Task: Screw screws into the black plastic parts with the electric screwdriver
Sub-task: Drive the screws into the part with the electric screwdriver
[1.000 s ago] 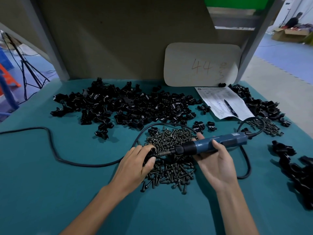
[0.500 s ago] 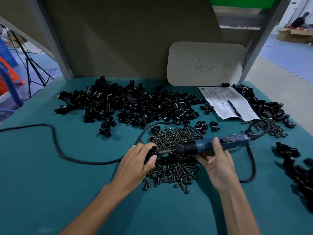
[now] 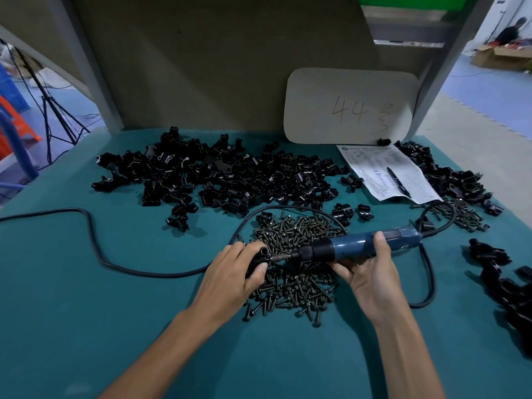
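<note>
My left hand (image 3: 234,276) grips a black plastic part (image 3: 260,254) just above the left edge of a pile of dark screws (image 3: 296,269). My right hand (image 3: 367,273) holds the blue electric screwdriver (image 3: 359,246) lying level, its bit pointing left and touching the part. A large heap of black plastic parts (image 3: 218,177) lies behind the screws. Most of the held part is hidden under my fingers.
The screwdriver's black cable (image 3: 95,243) loops across the teal table (image 3: 86,326) to the left. A paper sheet with a pen (image 3: 394,180) lies at the back right, next to more black parts (image 3: 454,180) and a second small screw pile (image 3: 463,214). More parts (image 3: 515,292) sit at the right edge. A beige board (image 3: 348,106) leans against the back wall.
Both hands keep their grips. The screwdriver's bit stays against the part; the hands and tool hardly shift relative to the screw pile.
</note>
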Demonstrator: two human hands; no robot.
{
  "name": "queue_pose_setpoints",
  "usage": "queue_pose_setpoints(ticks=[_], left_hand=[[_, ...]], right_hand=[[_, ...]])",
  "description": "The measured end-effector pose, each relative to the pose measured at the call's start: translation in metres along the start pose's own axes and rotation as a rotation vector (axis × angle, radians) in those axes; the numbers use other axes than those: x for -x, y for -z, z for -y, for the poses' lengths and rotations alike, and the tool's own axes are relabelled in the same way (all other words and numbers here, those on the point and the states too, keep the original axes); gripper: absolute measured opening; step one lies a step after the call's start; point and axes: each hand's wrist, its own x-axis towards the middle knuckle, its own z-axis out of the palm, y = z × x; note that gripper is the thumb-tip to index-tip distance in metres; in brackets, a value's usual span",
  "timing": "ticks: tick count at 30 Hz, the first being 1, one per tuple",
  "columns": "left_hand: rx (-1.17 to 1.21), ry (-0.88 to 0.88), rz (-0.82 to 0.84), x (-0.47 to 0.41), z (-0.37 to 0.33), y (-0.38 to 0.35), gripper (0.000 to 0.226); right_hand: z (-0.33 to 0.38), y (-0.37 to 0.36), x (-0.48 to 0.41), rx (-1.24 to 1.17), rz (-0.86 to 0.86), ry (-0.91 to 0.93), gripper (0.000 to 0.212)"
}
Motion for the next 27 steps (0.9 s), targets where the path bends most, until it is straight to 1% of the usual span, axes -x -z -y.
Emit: queue_pose_setpoints(ticks=[16, 19, 23, 27], left_hand=[[-0.003, 0.006, 0.02, -0.0007, 0.0011, -0.001, 0.051], [-0.008, -0.005, 0.021, 0.0, 0.0012, -0.0014, 0.049], [-0.015, -0.018, 0.025, 0.0005, 0.002, -0.0032, 0.047], [-0.006, -0.034, 0.047, 0.0006, 0.0037, -0.0057, 0.048]], right_hand=[[-0.0017, 0.0, 0.0006, -0.038, 0.023, -0.002, 0.051], [-0.0016, -0.0003, 0.0013, -0.043, 0.02, -0.005, 0.056], [-0.0011, -0.0018, 0.002, -0.052, 0.019, -0.005, 0.069], [-0.0006, -0.0001, 0.0019, -0.054, 0.02, -0.006, 0.072]])
